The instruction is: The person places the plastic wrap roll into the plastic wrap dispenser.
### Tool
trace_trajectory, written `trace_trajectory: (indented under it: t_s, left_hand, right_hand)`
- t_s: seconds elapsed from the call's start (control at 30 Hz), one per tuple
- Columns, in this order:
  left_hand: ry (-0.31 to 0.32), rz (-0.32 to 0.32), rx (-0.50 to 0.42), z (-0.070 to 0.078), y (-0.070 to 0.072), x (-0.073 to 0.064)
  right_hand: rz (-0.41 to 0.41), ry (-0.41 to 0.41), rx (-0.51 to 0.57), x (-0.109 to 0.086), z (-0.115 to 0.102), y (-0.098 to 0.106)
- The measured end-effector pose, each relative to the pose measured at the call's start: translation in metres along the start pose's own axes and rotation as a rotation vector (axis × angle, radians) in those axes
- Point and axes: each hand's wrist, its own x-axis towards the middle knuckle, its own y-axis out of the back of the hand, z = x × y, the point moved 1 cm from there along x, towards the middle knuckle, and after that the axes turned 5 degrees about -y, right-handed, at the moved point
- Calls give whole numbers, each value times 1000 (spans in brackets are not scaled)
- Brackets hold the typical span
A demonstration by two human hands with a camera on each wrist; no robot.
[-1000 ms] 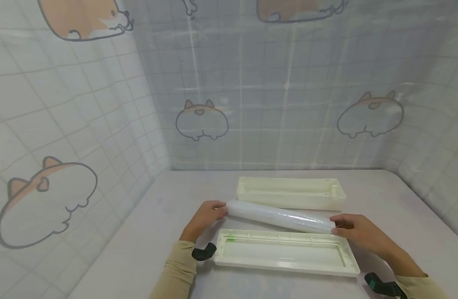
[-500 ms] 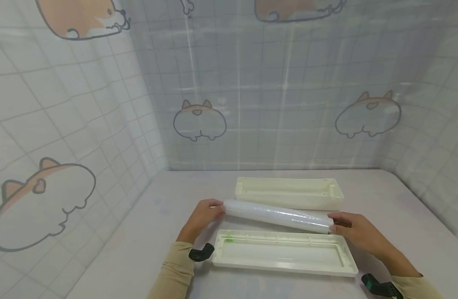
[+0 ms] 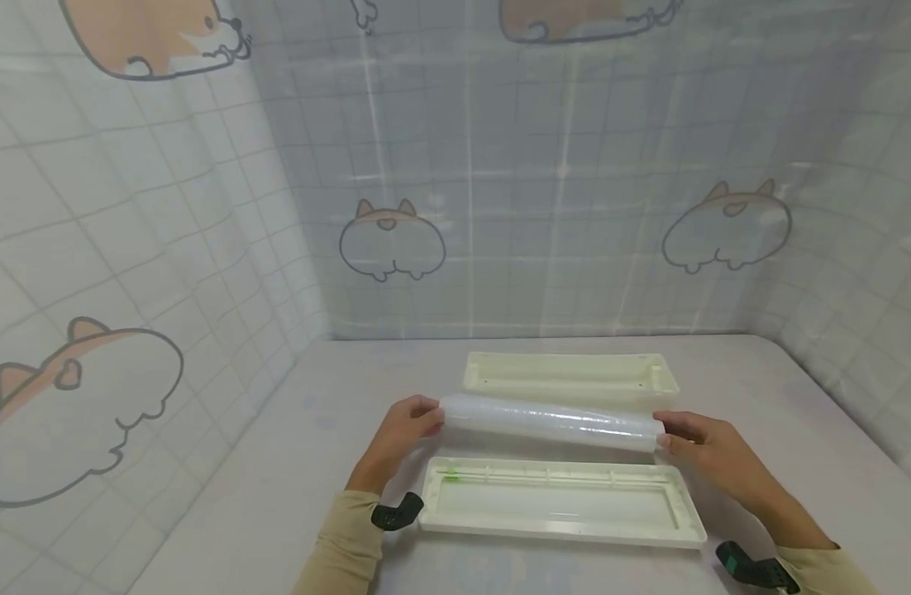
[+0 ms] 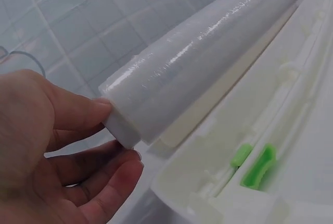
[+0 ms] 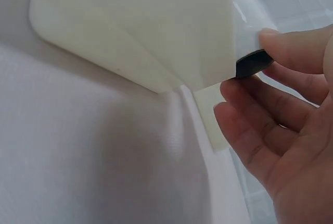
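Note:
A glossy roll of cling film (image 3: 552, 423) spans between both hands, its right end a little lower than its left in the head view. My left hand (image 3: 399, 434) pinches the left end, with the thumb and fingers at the core tip in the left wrist view. At the other end, my right hand (image 3: 716, 459) holds the roll by its dark core opening (image 5: 254, 63). Directly in front lies a long cream lid (image 3: 563, 533), inner side up, with a green slider (image 4: 260, 166) on its rail. Behind the roll stands the matching cream box (image 3: 567, 364), open at the top.
All of this is on a pale tabletop (image 3: 277, 512). A tiled-pattern curtain (image 3: 552, 207) with cartoon dogs encloses the table at the back and both sides. Dark wrist devices, such as the left one (image 3: 398, 512), sit close to the lid's ends.
The roll's right end has risen with my right hand, so the roll lies more level and overlaps the box's front. The whole head view has shifted slightly.

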Motion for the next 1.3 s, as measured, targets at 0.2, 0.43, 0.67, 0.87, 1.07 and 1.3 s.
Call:
trace_trajectory:
  t_s: [0.2,0.43,0.67,0.87,1.07,1.3]
  left_hand:
    - [-34,15,0,3,0,-5]
    - [-94,29,-80,-2,-3,-4]
    - [-121,20,-110,-7,-6,-2]
    - [-146,-6,-156,-5,-7,-1]
    - [-175,-19,-222,-2,-12,0]
    - [-199,5,-230,-1,-13,-2]
  right_hand:
    - [27,6,0,1,1,0]
    - [50,-24,30,-1,1,0]
    - [52,-50,77,-2,3,2]
    - [66,-53,121,-1,5,5]
    - [81,-19,148,-4,8,10]
    - [73,-25,198,-2,6,10]
